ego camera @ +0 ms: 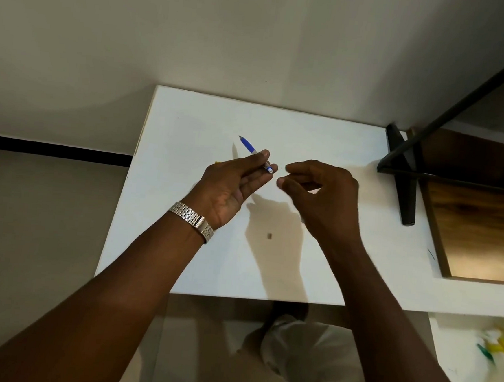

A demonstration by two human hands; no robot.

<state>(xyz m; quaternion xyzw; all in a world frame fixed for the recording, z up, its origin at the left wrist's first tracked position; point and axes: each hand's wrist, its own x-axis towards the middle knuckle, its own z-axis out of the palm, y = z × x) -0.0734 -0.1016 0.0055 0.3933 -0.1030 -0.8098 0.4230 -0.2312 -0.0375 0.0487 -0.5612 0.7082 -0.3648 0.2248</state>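
Observation:
My left hand is raised palm-up over a white table. Its thumb and fingers pinch a blue and white pen, whose tip points up and to the left. A metal watch is on that wrist. My right hand hovers just right of the pen's rear end without touching it. Its fingers are curled, with thumb and forefinger close together. Whether they pinch anything is not visible. A tiny brown piece lies on the table below both hands.
A black stand with a slanted bar rises at the table's right, beside a wooden board. A bit of yellow shows behind my left hand. Blurred yellow-green items lie at the lower right. A white bag is on the floor.

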